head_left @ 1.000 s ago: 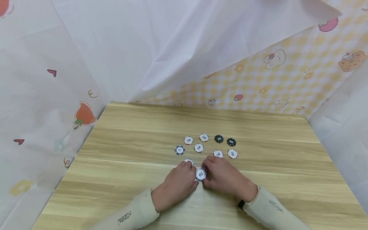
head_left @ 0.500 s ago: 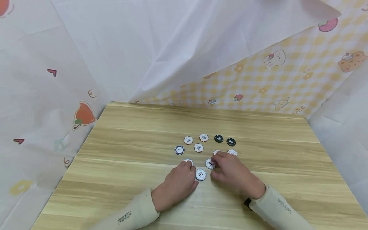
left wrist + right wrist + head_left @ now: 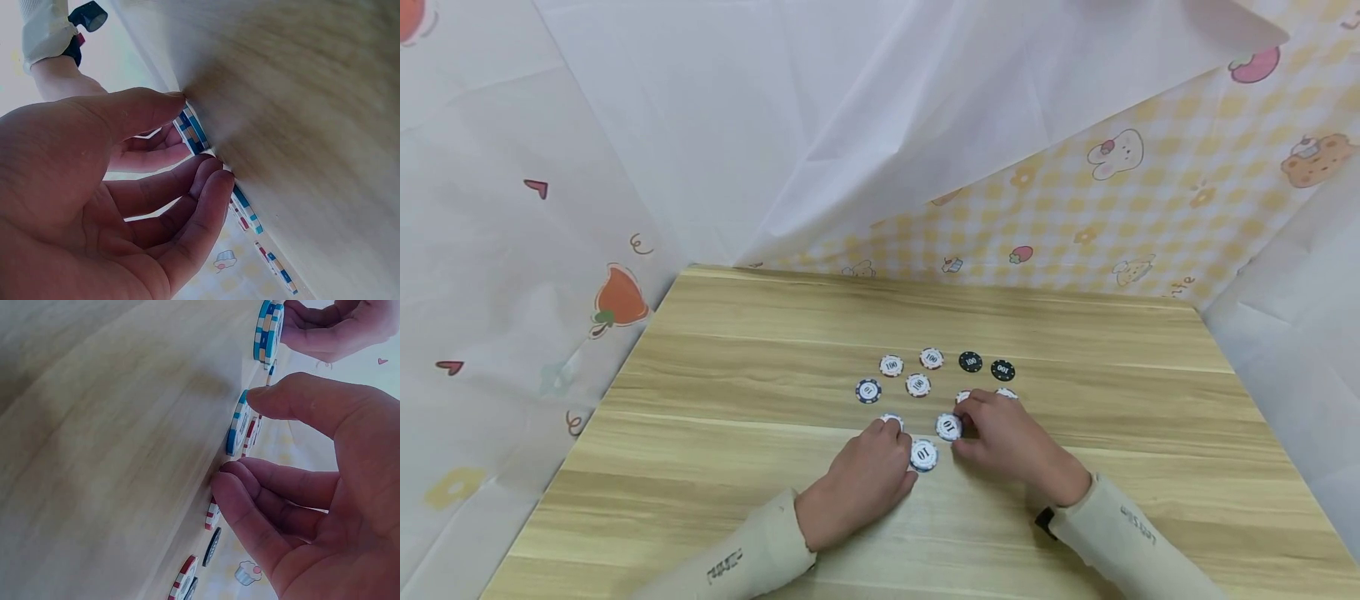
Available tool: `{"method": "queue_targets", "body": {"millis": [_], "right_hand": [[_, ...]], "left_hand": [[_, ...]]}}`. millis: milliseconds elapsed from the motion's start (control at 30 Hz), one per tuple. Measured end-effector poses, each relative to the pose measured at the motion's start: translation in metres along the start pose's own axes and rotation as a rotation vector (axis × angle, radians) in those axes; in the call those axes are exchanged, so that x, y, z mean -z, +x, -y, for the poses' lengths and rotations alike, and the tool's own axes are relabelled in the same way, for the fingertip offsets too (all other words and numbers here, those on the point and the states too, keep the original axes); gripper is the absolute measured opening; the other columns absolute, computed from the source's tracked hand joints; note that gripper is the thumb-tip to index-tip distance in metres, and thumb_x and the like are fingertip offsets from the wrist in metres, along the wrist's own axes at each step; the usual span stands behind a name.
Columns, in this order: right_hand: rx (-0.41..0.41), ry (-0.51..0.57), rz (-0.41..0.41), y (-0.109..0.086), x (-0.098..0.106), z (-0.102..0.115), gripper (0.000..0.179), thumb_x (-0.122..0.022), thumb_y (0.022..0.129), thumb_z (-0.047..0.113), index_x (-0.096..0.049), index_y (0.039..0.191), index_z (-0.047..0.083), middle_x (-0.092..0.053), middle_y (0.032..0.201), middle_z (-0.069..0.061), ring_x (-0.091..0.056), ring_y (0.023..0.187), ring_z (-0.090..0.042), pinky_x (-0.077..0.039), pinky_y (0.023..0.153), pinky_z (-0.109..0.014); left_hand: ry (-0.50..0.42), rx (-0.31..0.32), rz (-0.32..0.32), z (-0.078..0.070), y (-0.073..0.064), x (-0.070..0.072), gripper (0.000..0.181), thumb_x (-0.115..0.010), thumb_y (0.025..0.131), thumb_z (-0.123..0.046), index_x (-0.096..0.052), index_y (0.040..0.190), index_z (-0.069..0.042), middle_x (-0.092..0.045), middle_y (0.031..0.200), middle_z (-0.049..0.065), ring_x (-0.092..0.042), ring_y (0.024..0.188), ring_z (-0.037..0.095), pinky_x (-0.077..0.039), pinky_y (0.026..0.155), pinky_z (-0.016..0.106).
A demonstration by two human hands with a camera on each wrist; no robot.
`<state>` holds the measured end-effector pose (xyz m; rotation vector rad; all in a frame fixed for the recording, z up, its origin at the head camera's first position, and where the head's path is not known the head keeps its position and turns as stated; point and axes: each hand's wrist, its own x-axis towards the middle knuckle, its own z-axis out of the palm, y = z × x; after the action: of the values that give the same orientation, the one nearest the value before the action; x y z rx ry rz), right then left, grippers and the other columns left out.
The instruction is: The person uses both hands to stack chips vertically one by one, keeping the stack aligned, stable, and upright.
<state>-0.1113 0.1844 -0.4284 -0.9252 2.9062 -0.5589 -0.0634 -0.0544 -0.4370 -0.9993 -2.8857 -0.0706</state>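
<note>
In the head view my left hand (image 3: 865,479) steadies a short stack of poker chips (image 3: 924,455), topped by a white 10 chip. The left wrist view shows thumb and fingertips at opposite sides of that chip stack (image 3: 190,130), with blue and teal edges. Another 10 chip (image 3: 949,427) lies flat just beyond the stack. My right hand (image 3: 1011,437) is beside it, thumb at the chip's edge and fingers loosely bent; the right wrist view shows this teal-edged chip (image 3: 237,428) between thumb and fingertips. A further chip (image 3: 892,422) is partly hidden behind my left fingers.
Several loose chips lie farther back: a blue one (image 3: 868,391), white 100 chips (image 3: 918,385) and two black 100 chips (image 3: 971,361). Red-edged chips (image 3: 1005,392) are partly covered by my right hand. A patterned cloth (image 3: 1045,217) hangs behind the wooden table (image 3: 737,375).
My right hand has moved from the stack to the right and away from me, and a 10 chip now lies there. Its fingers have since drawn slightly off the chip. The left hand stays put.
</note>
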Motion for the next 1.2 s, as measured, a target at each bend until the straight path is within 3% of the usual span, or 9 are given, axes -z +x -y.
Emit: {"method": "queue_targets", "body": {"millis": [700,1200], "right_hand": [[-0.059,0.005,0.075,0.011,-0.005,0.000,0.028,-0.093,0.088,0.020,-0.078,0.106,0.003,-0.063,0.090,0.003,-0.054,0.075,-0.011,-0.051,0.068,-0.029],[-0.020,-0.034,0.040,0.015,-0.008,-0.002,0.023,-0.086,0.080,0.016,-0.072,0.093,0.004,-0.061,0.086,0.002,-0.055,0.073,-0.013,-0.052,0.067,-0.032]], "left_hand": [[0.025,-0.015,0.026,0.001,0.000,0.001,0.035,-0.080,0.099,-0.034,-0.079,0.105,0.001,-0.071,0.100,0.011,-0.064,0.087,0.019,-0.059,0.074,0.028],[0.009,-0.011,0.016,0.000,0.001,0.005,0.035,-0.083,0.096,-0.033,-0.078,0.101,0.001,-0.069,0.097,0.010,-0.062,0.084,0.019,-0.059,0.071,0.029]]}}
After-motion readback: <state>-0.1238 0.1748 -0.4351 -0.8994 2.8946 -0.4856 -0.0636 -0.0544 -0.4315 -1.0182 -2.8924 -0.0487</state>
